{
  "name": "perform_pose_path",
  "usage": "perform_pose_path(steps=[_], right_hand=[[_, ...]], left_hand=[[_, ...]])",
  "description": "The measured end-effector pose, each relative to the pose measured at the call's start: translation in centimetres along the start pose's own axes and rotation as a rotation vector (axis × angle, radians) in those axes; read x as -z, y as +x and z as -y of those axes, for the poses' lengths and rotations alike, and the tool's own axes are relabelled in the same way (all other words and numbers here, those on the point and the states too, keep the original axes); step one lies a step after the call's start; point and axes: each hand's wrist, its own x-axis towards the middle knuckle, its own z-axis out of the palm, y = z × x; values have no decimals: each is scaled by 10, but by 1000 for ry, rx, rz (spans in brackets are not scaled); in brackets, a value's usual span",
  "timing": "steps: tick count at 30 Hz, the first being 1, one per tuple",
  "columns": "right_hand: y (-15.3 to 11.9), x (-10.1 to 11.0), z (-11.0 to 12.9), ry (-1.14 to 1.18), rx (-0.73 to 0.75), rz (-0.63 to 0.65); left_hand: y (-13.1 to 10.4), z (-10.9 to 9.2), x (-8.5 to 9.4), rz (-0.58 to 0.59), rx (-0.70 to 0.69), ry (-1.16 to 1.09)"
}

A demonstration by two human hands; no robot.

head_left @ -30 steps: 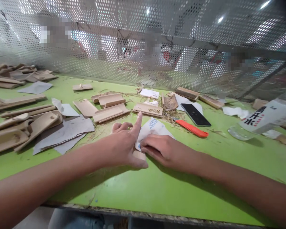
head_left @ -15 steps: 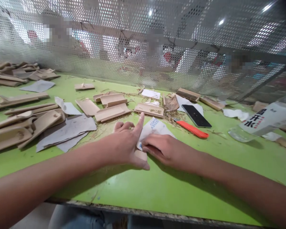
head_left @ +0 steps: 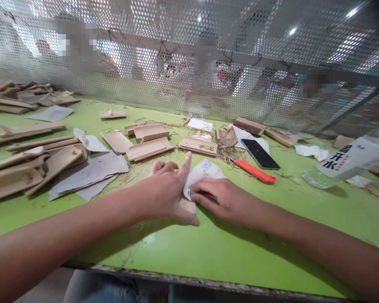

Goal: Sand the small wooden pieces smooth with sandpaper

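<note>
My left hand (head_left: 166, 189) steadies a small pale bamboo piece (head_left: 187, 205) on the table, its thumb along the near side and its index finger stretched forward. Most of that piece is hidden under my hands. Pinched in my right hand (head_left: 219, 197) is a sheet of sandpaper (head_left: 205, 169), with blue print on its white back, pressed against the bamboo piece. Just beyond my fingers lies a carved bamboo piece (head_left: 198, 146) with a dark pattern at one end.
An orange utility knife (head_left: 254, 171) and a phone (head_left: 260, 154) lie to the right, near a tilted clear bottle (head_left: 350, 162). Grey sandpaper sheets (head_left: 88, 172) and several bamboo pieces (head_left: 12, 181) occupy the left. A perforated metal screen (head_left: 177, 50) stands behind the green table (head_left: 189, 256).
The sandpaper and my right fingers have shifted slightly, and the sheet's far corner sits lower and more bent. My left hand keeps its hold on the bamboo piece.
</note>
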Motion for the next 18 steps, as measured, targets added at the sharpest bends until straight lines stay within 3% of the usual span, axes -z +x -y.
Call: perform_pose_path(steps=[5,9,13,15,18], right_hand=[[0,-1,1,23,7,74],[-2,0,1,-11,-52,-13],[-9,3,0,49,-27,84],[-11,4,-5,71,-85,-40],[-10,6,-16,65,-184,-328]], left_hand=[[0,0,-1,-2,7,7],[-1,-1,-1,19,30,24],[-3,-1,0,7,10,14],[-5,-1,2,14,5,9],[-8,1,3,24,3,-6]])
